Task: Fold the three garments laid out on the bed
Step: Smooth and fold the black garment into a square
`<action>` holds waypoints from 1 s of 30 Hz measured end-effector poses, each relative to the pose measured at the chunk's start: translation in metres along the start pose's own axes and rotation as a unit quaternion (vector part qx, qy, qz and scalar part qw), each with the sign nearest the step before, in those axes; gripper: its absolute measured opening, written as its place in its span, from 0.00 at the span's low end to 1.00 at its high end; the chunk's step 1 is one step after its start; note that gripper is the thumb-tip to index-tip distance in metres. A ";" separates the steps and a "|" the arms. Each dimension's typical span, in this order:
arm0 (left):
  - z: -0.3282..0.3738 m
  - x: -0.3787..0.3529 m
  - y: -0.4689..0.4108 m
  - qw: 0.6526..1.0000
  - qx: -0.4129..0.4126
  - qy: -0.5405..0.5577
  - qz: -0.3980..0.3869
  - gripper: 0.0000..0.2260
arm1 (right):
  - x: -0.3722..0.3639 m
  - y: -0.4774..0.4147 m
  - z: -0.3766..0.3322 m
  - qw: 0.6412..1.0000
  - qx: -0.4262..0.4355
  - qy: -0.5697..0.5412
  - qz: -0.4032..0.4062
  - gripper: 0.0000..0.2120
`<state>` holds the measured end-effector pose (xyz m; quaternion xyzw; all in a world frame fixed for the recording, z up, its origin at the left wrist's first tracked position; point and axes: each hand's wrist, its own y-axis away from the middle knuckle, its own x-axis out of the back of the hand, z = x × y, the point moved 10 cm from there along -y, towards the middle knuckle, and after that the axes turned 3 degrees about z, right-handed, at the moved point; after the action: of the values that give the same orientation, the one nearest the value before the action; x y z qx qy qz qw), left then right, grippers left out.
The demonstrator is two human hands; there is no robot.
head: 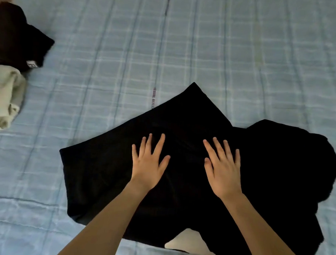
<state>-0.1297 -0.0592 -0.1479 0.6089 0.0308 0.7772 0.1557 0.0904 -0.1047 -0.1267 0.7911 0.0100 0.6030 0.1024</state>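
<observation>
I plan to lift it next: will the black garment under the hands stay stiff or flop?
Probably floppy: the black garment lies flat with wavy edges. Likely light, since it looks thin under the left hand and right hand. It may drag on the quilted bed cover.

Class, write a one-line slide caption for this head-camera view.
Left hand and right hand press flat on a black garment spread on a blue checked bedspread.

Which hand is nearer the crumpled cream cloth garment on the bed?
Left. Left hand presses the black fabric garment, right of the cream garment; right hand lies farther right.
</observation>
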 end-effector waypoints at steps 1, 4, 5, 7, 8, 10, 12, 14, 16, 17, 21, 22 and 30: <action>-0.003 -0.010 0.000 1.000 0.001 -0.019 0.004 0.30 | -0.009 -0.003 0.002 1.000 -0.002 0.002 -0.001 0.27; -0.007 -0.016 0.000 1.000 -0.003 -0.009 0.010 0.29 | -0.008 -0.007 0.003 1.000 -0.005 -0.020 0.014 0.27; -0.007 -0.012 0.001 1.000 -0.010 0.026 0.007 0.28 | -0.001 -0.010 0.001 0.999 -0.002 -0.026 0.021 0.27; -0.012 0.003 0.004 0.994 -0.019 0.109 0.011 0.26 | 0.017 -0.027 -0.004 0.999 0.008 -0.025 0.038 0.26; -0.018 0.013 0.005 0.991 -0.020 0.132 0.025 0.24 | 0.025 -0.042 -0.009 0.999 0.018 -0.026 0.044 0.25; -0.040 0.034 0.007 0.989 0.003 0.134 0.068 0.23 | 0.031 -0.077 -0.028 0.997 0.070 -0.015 0.028 0.24; -0.076 0.049 0.010 0.986 0.065 0.109 0.106 0.23 | 0.024 -0.110 -0.055 0.987 0.153 0.039 -0.010 0.25; -0.119 0.060 0.018 0.976 0.147 0.082 0.136 0.24 | 0.012 -0.141 -0.069 0.977 0.191 0.082 -0.042 0.25; -0.164 0.069 0.034 0.957 0.238 0.054 0.159 0.25 | 0.008 -0.171 -0.067 0.977 0.181 0.100 -0.043 0.23; -0.184 0.069 0.045 0.945 0.283 0.043 0.158 0.26 | 0.007 -0.184 -0.061 0.980 0.164 0.103 -0.041 0.23; -0.231 0.045 0.084 0.897 0.416 0.107 0.104 0.28 | 0.007 -0.209 -0.034 0.993 0.075 0.059 -0.074 0.28; -0.234 0.040 0.089 0.889 0.426 0.139 0.101 0.28 | 0.008 -0.208 -0.034 0.993 0.076 0.030 -0.082 0.27; -0.204 0.077 0.077 0.878 0.298 0.296 0.229 0.23 | 0.033 -0.167 -0.086 0.969 0.111 -0.214 -0.062 0.24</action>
<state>-0.3566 -0.0820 -0.1098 0.3578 0.1656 0.8893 -0.2319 0.0350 0.0763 -0.1026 0.9058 0.1042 0.4075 0.0509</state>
